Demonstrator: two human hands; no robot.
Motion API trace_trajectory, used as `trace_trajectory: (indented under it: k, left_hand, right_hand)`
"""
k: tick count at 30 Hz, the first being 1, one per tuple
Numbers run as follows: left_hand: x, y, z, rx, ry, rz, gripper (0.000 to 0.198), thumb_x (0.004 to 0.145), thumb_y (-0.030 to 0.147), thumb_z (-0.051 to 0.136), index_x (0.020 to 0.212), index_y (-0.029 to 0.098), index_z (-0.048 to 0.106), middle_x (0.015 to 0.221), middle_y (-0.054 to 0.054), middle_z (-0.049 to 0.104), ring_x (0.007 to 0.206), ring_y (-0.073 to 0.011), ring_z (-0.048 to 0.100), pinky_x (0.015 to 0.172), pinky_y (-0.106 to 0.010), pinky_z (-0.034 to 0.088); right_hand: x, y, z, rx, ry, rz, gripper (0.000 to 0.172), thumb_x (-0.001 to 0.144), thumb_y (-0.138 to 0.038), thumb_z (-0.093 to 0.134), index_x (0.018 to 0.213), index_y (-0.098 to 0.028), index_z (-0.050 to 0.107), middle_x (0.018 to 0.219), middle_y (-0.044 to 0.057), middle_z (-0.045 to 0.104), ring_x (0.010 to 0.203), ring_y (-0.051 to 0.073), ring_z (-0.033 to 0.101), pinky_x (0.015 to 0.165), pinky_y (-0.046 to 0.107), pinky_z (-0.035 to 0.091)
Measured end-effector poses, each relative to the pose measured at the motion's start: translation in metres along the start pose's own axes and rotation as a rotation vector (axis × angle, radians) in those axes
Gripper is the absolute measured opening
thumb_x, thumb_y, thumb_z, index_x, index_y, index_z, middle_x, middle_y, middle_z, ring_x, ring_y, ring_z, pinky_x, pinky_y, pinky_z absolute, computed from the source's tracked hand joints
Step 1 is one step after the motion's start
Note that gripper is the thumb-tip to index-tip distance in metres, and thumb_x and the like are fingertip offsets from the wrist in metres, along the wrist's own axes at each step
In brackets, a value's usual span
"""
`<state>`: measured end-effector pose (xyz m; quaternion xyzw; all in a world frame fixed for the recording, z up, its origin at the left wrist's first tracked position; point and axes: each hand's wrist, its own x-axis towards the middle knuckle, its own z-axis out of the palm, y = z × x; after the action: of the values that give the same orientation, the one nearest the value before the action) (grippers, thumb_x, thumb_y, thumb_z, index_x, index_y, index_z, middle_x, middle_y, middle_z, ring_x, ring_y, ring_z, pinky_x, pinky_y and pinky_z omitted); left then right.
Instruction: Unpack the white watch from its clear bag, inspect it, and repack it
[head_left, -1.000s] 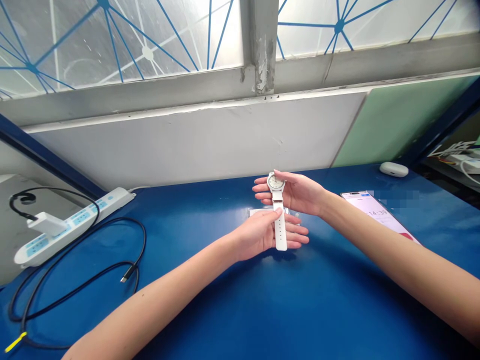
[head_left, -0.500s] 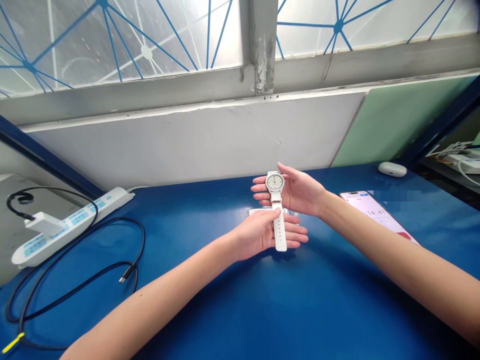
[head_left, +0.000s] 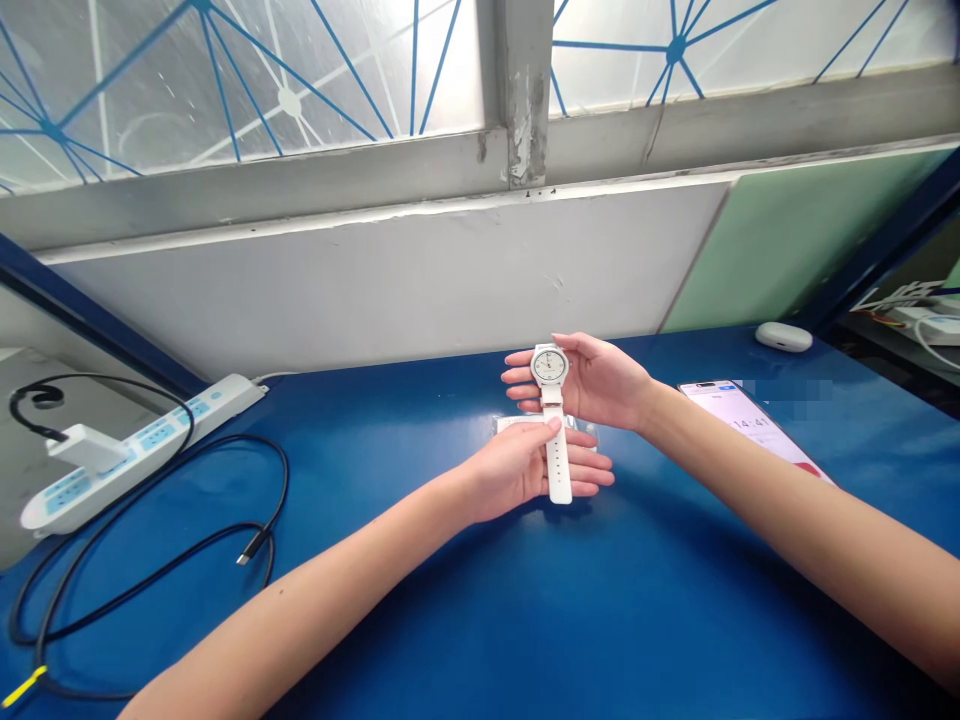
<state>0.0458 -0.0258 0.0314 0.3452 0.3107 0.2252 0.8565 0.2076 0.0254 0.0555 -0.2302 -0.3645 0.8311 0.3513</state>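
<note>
Holding the white watch (head_left: 552,396) lengthwise over the blue table (head_left: 480,620), you have its dial (head_left: 550,366) at the far end and the free end of the strap (head_left: 559,475) nearer you. Your left hand (head_left: 517,465) clamps the strap, thumb on top and fingers spread beneath. Your right hand (head_left: 606,382) backs the dial with fingers stretched out flat, its thumb by the upper rim (whether it presses there, you can't tell from this angle). The two hands are close, one beyond the other; whether they touch is unclear.

Little has changed in the last second: your right thumb seems to have shifted off the rim, and the dial, tipped aside earlier, now faces up more squarely. That leaves it in full sight, with your left thumb probably doing most of the gripping and your right fingers serving as a rest.

Beyond your left hand, a clear packet (head_left: 508,422) lies partly hidden. To your right are a phone (head_left: 750,425) showing large digits and a white earphone case (head_left: 784,337); to your left, a power strip (head_left: 161,435) with a plug (head_left: 86,448) in it and a looped black cable (head_left: 283,490).
</note>
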Motion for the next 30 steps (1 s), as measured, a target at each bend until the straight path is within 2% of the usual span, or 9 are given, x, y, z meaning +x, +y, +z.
trace_trajectory:
  k: [4,8,12,18,24,30]
  left_hand:
    - [-0.0004,-0.0007,-0.0021,0.004,-0.038,0.018,0.039,0.104,0.031,0.038,0.111,0.001,0.063,0.106,-0.026,0.07,0.09,-0.0281,0.073,0.089,-0.044,0.052]
    - [-0.0011,-0.0016,-0.003,0.014,-0.096,0.034,0.038,0.103,0.034,0.041,0.109,0.005,0.064,0.107,-0.024,0.071,0.092,-0.0276,0.072,0.087,-0.043,0.053]
    - [-0.0026,-0.0014,-0.0018,0.021,-0.139,0.058,0.036,0.101,0.038,0.047,0.107,0.007,0.065,0.107,-0.022,0.071,0.093,-0.0277,0.072,0.088,-0.043,0.053]
    - [-0.003,-0.0007,-0.0009,0.034,-0.107,0.054,0.037,0.102,0.038,0.045,0.107,0.007,0.064,0.105,-0.021,0.071,0.09,-0.0285,0.073,0.086,-0.044,0.053]
    - [-0.0015,-0.0009,-0.0025,0.035,-0.069,0.039,0.037,0.103,0.034,0.039,0.105,0.006,0.064,0.106,-0.022,0.07,0.086,-0.0297,0.074,0.08,-0.045,0.056]
    - [-0.0003,-0.0019,-0.0012,-0.011,-0.034,0.047,0.038,0.104,0.028,0.037,0.1,0.003,0.065,0.1,-0.024,0.072,0.088,-0.027,0.074,0.087,-0.043,0.054]
  right_hand:
    - [-0.0012,-0.0005,0.0012,-0.028,-0.006,0.001,0.053,0.1,-0.035,0.023,0.117,-0.006,0.064,0.113,0.016,0.073,0.099,0.026,0.07,0.097,0.043,0.05]
    - [-0.003,0.0006,0.0022,-0.062,-0.043,-0.016,0.055,0.103,-0.039,0.022,0.116,-0.009,0.066,0.126,0.014,0.068,0.113,0.023,0.066,0.104,0.037,0.046]
    - [-0.0035,0.0017,0.0008,-0.087,-0.076,-0.04,0.057,0.103,-0.045,0.022,0.118,-0.011,0.066,0.127,0.013,0.068,0.12,0.022,0.061,0.107,0.036,0.043]
    - [-0.0037,0.0018,-0.0003,-0.065,-0.126,-0.011,0.057,0.103,-0.048,0.019,0.124,-0.016,0.061,0.129,0.011,0.067,0.116,0.027,0.064,0.106,0.047,0.043]
    - [-0.0047,0.0012,0.0023,-0.076,-0.082,-0.013,0.056,0.103,-0.048,0.023,0.123,-0.013,0.061,0.127,0.016,0.067,0.114,0.026,0.066,0.107,0.045,0.042]
    - [-0.0039,0.003,0.003,-0.077,-0.061,-0.012,0.06,0.103,-0.049,0.022,0.119,-0.01,0.064,0.127,0.017,0.067,0.117,0.025,0.064,0.109,0.041,0.041]
